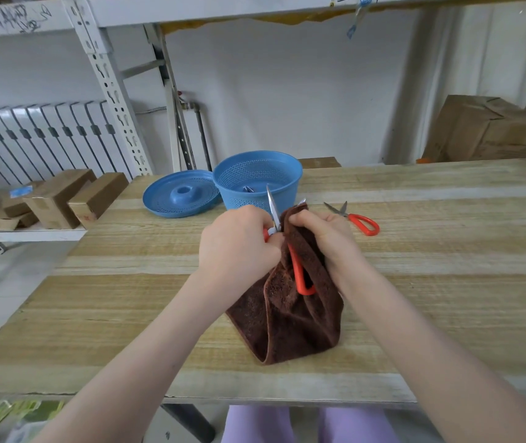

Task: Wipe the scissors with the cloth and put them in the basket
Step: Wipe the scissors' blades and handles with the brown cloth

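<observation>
My left hand grips a pair of red-handled scissors near the pivot, one blade pointing up toward the basket. A brown cloth hangs over the scissors, and my right hand pinches its top fold around the other blade. One red handle loop shows between the cloth folds. A second pair of red-handled scissors lies on the wooden table to the right. The blue perforated basket stands just behind my hands, with something small and dark inside.
The basket's blue lid lies upside down to its left. Cardboard boxes sit on a low shelf at the left, and a large box stands at the back right. A white shelf frame rises behind the table.
</observation>
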Motion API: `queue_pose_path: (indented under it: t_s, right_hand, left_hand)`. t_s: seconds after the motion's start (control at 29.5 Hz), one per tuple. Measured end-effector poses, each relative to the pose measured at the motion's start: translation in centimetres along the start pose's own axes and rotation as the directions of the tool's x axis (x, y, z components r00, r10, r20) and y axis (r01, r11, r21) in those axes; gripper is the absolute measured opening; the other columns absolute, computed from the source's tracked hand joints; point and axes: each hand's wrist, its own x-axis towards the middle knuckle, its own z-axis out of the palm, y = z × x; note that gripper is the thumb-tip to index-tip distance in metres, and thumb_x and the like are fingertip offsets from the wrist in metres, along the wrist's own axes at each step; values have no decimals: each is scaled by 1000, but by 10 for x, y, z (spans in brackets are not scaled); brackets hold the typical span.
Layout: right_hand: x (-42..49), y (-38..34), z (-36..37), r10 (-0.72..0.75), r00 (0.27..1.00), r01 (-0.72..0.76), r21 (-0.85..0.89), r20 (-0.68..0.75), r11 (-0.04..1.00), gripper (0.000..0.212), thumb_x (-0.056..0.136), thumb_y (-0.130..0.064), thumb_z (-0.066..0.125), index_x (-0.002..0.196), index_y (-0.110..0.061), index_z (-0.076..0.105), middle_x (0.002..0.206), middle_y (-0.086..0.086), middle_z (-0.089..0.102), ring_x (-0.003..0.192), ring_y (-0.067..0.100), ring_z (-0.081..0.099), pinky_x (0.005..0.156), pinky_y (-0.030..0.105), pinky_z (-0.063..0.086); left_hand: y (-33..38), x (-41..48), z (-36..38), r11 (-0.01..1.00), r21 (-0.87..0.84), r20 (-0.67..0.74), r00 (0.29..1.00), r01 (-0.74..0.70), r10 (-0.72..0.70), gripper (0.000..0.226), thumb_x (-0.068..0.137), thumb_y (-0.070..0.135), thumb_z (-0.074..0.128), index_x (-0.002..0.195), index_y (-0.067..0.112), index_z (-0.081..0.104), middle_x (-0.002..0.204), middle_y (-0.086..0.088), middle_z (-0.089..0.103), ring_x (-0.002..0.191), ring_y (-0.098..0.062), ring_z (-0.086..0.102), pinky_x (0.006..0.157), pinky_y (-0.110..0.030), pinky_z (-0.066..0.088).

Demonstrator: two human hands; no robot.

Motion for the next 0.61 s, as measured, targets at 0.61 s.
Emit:
queue_pose_path:
  t_s: [0.61]
  right_hand:
    - [0,6,1,49,997,-47,-29,55,998,11,82,-8,66,77,1,69,56,13,64,43,20,59,44,24,49]
  left_hand:
    - [0,2,-1,1000,8,-1,1000,7,-7,24,78,31,58,59,19,48,60,3,52,66,-25,52,50,-28,29]
